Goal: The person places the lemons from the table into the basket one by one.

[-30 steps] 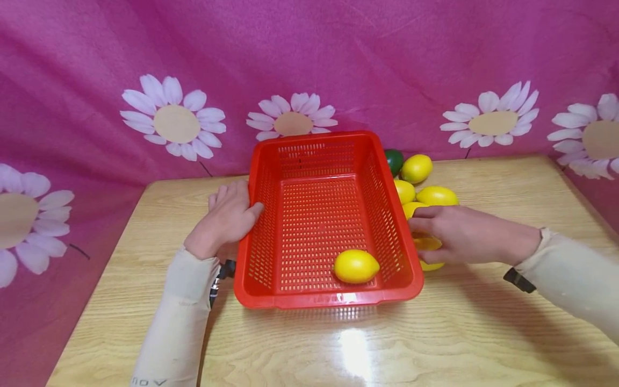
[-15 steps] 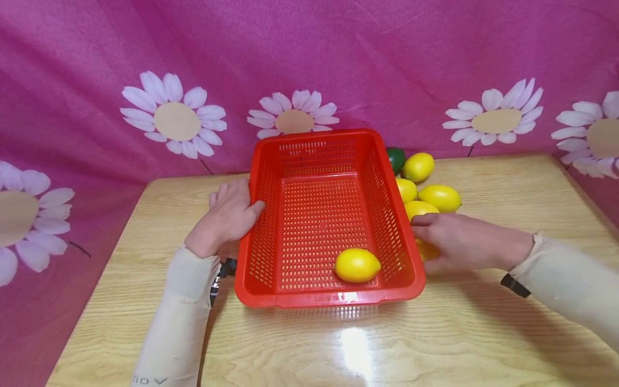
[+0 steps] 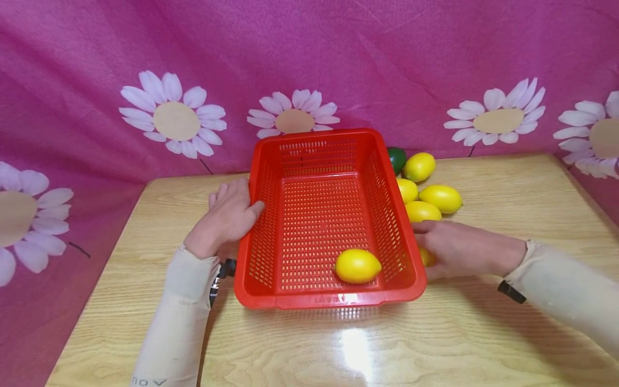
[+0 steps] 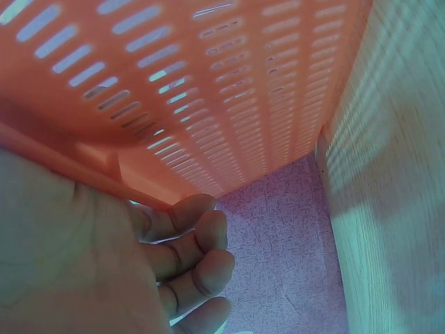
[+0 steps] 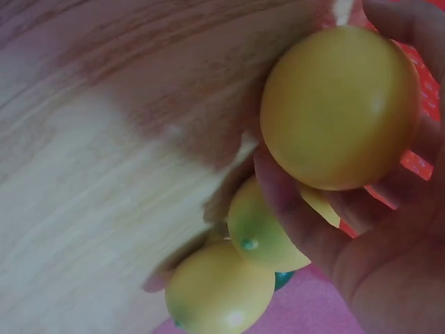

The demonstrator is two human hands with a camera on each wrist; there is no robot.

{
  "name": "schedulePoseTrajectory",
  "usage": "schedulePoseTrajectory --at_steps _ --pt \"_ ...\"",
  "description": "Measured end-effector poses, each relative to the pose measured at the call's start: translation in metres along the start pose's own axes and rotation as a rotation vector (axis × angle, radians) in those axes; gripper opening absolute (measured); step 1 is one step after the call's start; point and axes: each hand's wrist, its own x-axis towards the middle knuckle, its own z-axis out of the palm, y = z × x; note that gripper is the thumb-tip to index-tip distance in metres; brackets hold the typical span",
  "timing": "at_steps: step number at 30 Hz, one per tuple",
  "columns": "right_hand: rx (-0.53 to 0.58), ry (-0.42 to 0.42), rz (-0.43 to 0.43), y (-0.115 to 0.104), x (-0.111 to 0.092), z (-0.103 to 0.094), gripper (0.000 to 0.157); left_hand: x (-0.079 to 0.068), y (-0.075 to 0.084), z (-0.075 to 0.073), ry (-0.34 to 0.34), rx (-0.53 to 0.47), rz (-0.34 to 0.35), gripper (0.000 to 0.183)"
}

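Observation:
A red perforated plastic basket (image 3: 319,215) stands on the wooden table, with one lemon (image 3: 358,266) lying on its floor at the near right. My left hand (image 3: 225,217) holds the basket's left rim, thumb over the inner side and fingers along the outside. Beside the right wall, my right hand (image 3: 459,250) curls its fingers round another lemon (image 5: 341,108), which the head view shows only in part. Beyond that hand, several lemons (image 3: 441,199) lie close together along the basket's right side. A dark green fruit (image 3: 397,160) sits at their far end, partly hidden by the basket.
A pink cloth (image 3: 367,59) printed with large white flowers hangs behind the table's far edge. The wooden table (image 3: 271,349) extends round the basket on the near side and both flanks.
My right hand has moved slightly nearer along the basket's right side, and the lemons behind it show more fully. The left hand and the basket have hardly moved.

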Motion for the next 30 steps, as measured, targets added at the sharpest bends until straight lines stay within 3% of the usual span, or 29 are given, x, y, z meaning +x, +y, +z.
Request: schedulePoseTrajectory --at_steps 30 --pt "0.039 0.011 -0.058 -0.0002 -0.0007 0.0058 0.06 -0.0018 0.0017 -0.0005 0.007 -0.018 0.002 0.042"
